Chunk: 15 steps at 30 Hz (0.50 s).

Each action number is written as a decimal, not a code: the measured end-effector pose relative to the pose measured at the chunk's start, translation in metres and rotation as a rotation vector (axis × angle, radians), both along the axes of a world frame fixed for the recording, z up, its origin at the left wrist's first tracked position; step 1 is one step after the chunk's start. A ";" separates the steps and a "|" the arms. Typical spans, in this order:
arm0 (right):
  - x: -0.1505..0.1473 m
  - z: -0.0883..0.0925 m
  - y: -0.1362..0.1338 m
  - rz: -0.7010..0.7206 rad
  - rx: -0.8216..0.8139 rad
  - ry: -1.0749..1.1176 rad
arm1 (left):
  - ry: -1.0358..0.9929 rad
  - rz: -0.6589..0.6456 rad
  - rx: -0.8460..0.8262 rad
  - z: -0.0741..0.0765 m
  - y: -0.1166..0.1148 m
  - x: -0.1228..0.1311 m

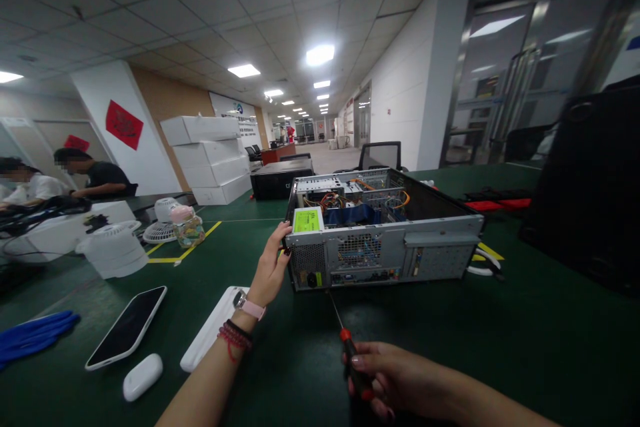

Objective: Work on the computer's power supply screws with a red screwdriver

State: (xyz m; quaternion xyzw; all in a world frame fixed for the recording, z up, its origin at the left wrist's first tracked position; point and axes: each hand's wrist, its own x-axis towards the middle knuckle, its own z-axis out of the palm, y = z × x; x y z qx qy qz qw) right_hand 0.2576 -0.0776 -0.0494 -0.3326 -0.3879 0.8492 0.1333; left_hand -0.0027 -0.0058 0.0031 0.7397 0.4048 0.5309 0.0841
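An opened computer case [435, 260] lies on the green table with its back panel facing me. My left hand [270, 270] grips the case's left rear corner, fingers against its side and edge. Beside those fingers is the power supply [309, 220], which carries a bright green label. My right hand [395, 373] is closed around the black and red handle of a screwdriver [354, 363]. Its thin shaft points up and away, the tip near the lower edge of the back panel; whether it touches a screw cannot be made out. Wires and an orange cable show inside the case.
Left of my arm lie a phone [127, 327], a white earbud case [143, 377], a white slab-like object [213, 330] and blue gloves [37, 337]. A dark upright panel [585, 193] stands at right. White boxes [210, 160] are stacked behind; two people sit far left.
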 end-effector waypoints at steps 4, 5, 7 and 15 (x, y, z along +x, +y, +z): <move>-0.001 0.002 -0.003 -0.055 0.015 -0.071 | -0.001 0.005 0.003 0.001 0.000 0.000; -0.001 0.002 -0.003 -0.060 0.029 -0.065 | -0.001 0.006 0.001 0.001 -0.001 0.000; -0.002 -0.001 -0.002 -0.057 0.050 -0.033 | -0.002 0.007 -0.004 0.001 -0.001 0.001; -0.002 -0.006 0.000 0.017 0.020 0.109 | -0.020 -0.001 -0.011 0.000 0.000 0.001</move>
